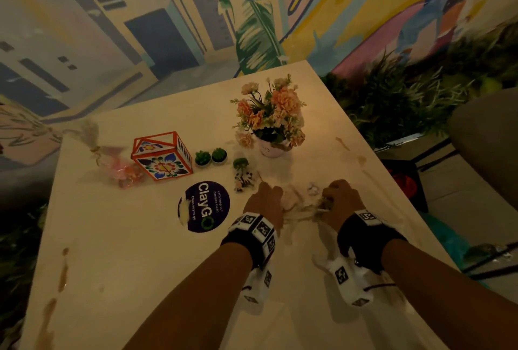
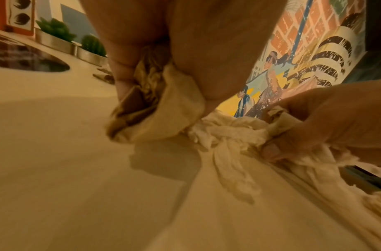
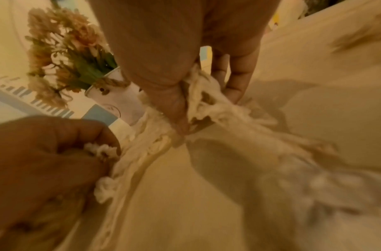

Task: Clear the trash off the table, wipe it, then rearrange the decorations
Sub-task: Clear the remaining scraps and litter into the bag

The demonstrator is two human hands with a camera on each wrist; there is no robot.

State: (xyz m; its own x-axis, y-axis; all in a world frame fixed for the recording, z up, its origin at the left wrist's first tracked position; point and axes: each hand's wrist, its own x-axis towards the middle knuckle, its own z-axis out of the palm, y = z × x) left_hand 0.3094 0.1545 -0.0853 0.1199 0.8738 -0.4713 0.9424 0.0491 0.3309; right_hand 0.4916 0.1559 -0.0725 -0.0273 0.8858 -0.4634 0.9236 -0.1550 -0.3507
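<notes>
Painted murals are backing the bench [image 1: 117, 251], where decorations are sitting pushed toward its far side. Left hand [image 1: 265, 198] is bunching crumpled tissue trash [image 2: 219, 135]; right hand [image 1: 340, 199] is pinching its other end, likely gathering it for removal.

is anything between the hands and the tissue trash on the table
Nothing visible: the left hand and right hand each grip an end of the crumpled tissue, which stretches between them on the table.
</notes>
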